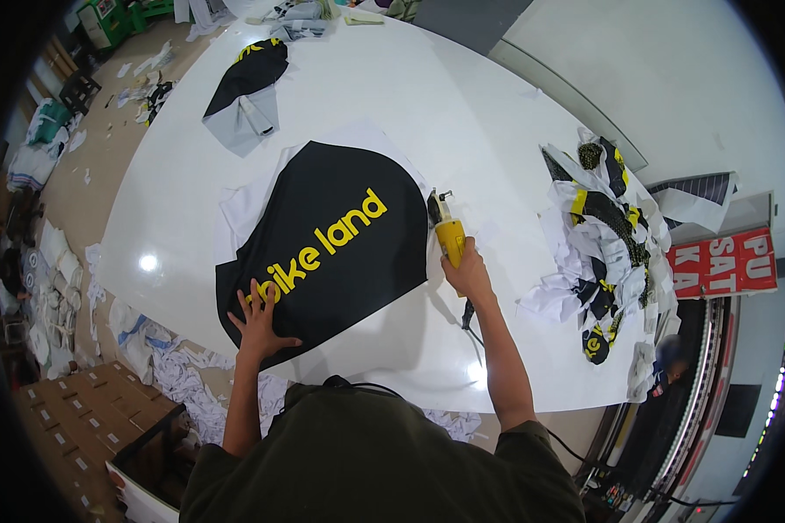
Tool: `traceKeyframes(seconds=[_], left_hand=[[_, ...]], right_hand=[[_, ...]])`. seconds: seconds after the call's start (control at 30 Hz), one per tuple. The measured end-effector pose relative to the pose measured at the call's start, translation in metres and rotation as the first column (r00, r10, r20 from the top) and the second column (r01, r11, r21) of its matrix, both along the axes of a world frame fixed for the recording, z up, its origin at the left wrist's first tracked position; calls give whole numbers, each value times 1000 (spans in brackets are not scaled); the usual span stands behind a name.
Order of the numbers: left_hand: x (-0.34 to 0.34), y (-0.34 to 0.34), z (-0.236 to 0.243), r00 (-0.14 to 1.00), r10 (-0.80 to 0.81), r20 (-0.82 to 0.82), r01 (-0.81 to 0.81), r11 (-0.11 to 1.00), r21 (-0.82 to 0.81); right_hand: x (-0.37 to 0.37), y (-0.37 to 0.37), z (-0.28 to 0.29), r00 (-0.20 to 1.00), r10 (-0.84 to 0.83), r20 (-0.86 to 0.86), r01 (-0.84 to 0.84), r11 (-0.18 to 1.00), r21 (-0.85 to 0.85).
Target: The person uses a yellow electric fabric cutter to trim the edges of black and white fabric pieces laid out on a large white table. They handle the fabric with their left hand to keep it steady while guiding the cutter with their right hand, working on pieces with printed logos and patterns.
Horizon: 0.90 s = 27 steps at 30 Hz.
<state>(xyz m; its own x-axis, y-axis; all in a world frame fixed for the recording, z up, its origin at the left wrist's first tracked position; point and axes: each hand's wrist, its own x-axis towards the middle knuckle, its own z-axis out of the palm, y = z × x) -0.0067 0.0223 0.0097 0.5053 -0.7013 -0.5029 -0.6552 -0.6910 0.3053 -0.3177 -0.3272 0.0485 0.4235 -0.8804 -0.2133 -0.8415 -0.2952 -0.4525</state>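
Note:
A black fabric piece (358, 253) with large yellow lettering lies over white paper (244, 196) on the glossy white table (139, 235). My left hand (262, 327) presses flat on its lower left, fingers spread and thumb out. Beside the fabric's right edge, my right hand (465, 266) grips the yellow handle of a corded electric cutting tool (448, 231). The tool's head rests at that edge, and its black cord runs down past my forearm.
Mixed scraps (610, 231) pile along the right, with what looks like a blurred, partly hidden person (670, 364) beyond. Another black piece (240, 83) lies at the back left. Scraps (183, 383) litter the floor, and stacked cardboard boxes (87, 418) stand lower left.

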Motion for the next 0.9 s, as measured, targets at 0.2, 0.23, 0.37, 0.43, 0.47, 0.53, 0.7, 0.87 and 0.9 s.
traceKeyframes(seconds=[0.2,0.23,0.37,0.43,0.47,0.53,0.7,0.87,0.9], left_hand=[[0,-1,3,1000,4,-8,-4,1000,10],[0,-2,3,1000,3,-9,-3,1000,16],[1,-2,1,1000,2,-11,-2,1000,15],[1,-2,1,1000,6,-12,-6,1000,15],[1,-1,1,1000,10,-12,-10,1000,13],[0,-1,2,1000,17,-10,-17,1000,8],[0,-2,5,1000,15,-14,-15,1000,2],[-1,1,2,1000,18,-15,-18,1000,-5],[-1,1,3,1000,20,-13,-20,1000,-7]], right_hand=[[10,-27,1,999,35,6,-35,999,1],[12,-31,1,999,41,12,-41,999,-6],[17,-50,2,996,75,-46,-74,997,34],[21,-59,3,994,100,-49,-98,995,36],[23,-64,4,993,108,-52,-105,993,47],[26,-70,9,991,121,-58,-117,991,69],[32,-92,7,984,170,-57,-166,983,75],[48,-108,1,978,205,-45,-202,978,54],[54,-111,0,979,198,-48,-196,980,46]])
